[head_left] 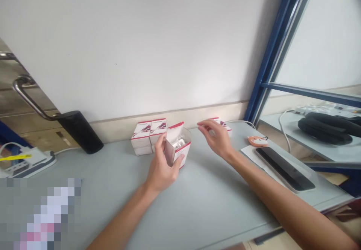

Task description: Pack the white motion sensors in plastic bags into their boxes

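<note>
My left hand [162, 167] is closed round a small white and red box [178, 144] with its lid flaps up; something white shows inside it. My right hand [216, 137] hovers just to the right of that box, fingers spread and curled, holding nothing. Behind my right hand lies another white and red box [224, 125] near the wall. A stack of the same boxes [148, 135] stands at the wall, just behind my left hand.
A grey tabletop [203, 201] runs to the wall. A black cylinder [80, 131] leans at the back left, with a white power strip [28, 162] further left. On the right lie a black phone [284, 167], a small orange figure [257, 141], and a blue frame post [270, 54].
</note>
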`<state>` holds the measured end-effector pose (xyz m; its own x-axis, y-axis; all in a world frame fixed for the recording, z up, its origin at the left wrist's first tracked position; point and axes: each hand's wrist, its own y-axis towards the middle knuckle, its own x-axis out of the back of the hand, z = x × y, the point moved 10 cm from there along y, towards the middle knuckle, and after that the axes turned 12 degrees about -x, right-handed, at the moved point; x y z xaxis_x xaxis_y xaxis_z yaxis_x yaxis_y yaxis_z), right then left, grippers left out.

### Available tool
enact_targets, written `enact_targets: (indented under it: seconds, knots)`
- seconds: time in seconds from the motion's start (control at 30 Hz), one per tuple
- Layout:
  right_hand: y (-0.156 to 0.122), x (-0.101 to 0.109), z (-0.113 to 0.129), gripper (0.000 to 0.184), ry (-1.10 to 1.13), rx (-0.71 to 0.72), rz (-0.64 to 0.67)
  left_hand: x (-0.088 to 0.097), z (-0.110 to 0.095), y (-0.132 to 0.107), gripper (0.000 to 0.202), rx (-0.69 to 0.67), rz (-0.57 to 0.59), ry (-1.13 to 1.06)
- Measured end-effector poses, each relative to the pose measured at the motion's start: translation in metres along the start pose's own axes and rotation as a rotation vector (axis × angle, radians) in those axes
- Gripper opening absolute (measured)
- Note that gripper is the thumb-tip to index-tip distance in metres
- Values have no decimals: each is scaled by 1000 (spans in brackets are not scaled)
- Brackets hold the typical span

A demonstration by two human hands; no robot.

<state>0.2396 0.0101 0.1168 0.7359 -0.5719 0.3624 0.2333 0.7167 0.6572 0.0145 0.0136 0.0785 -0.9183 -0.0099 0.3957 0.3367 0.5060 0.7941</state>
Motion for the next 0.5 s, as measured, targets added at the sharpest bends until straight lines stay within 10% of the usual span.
enact_targets:
  seconds: [0.2, 0.5]
  knots:
    - [-37, 8, 87, 9, 70, 417, -86, -4, -7, -3, 89, -79, 18, 12]
    - [-30, -23, 54, 12, -60, 271, 139, 2, -3, -4, 90, -96, -102, -35]
